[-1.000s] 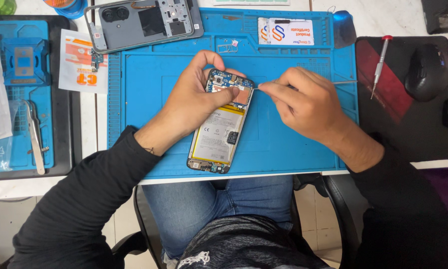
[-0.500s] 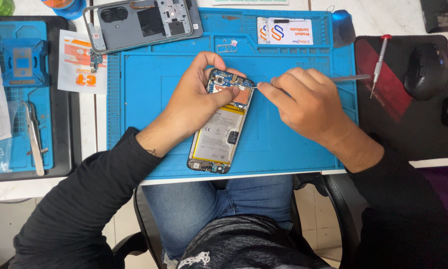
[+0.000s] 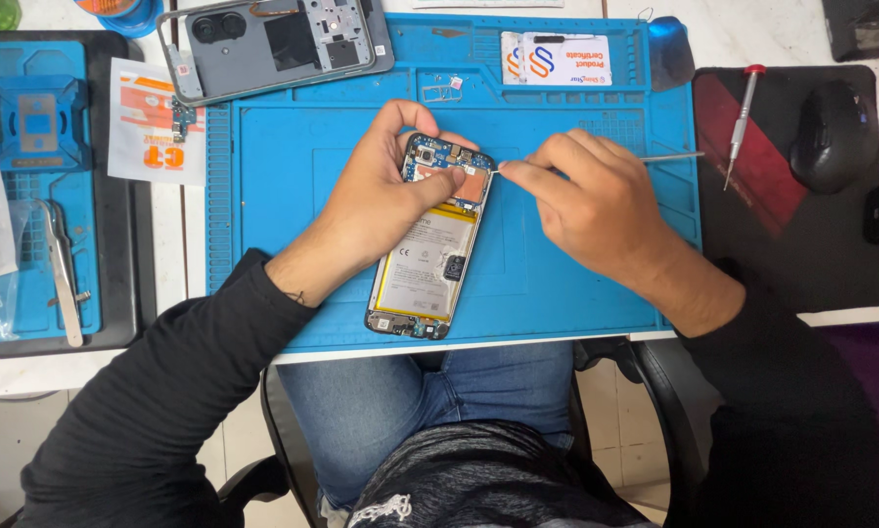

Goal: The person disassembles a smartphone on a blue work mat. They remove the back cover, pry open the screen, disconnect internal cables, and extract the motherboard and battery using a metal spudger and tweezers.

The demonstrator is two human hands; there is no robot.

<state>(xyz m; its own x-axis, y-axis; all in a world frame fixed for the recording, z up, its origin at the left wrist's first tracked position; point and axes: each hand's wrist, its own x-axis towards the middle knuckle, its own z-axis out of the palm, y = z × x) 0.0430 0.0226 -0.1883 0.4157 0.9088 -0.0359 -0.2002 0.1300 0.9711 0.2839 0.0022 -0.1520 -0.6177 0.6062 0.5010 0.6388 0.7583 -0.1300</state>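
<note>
1. Your left hand (image 3: 381,200) lies over the top end of the opened phone (image 3: 429,240), fingers curled round the far edge and the thumb pressed flat on the copper-coloured patch of the board. Against the pictures from a second and half a second ago, this hold is unchanged.
2. Your right hand (image 3: 586,200) pinches a thin metal tool (image 3: 669,156) between thumb and forefinger, the other fingers folded in. Its tip touches the phone's right edge, just beside your left thumb; its tail sticks out to the right. The tail sits a little lower and flatter than a second ago, so only the tool's angle has shifted, and slightly.
3. The phone lies in the middle of the blue work mat (image 3: 576,293), tilted, battery facing up, near end towards the table edge. It has not moved.
4. Judgement: you are working at one spot on the board; nothing has come free yet.
5. Untouched: the back cover (image 3: 273,44) far left, tweezers (image 3: 63,269) left, the red-handled screwdriver (image 3: 741,122) and mouse (image 3: 831,132) right.
</note>
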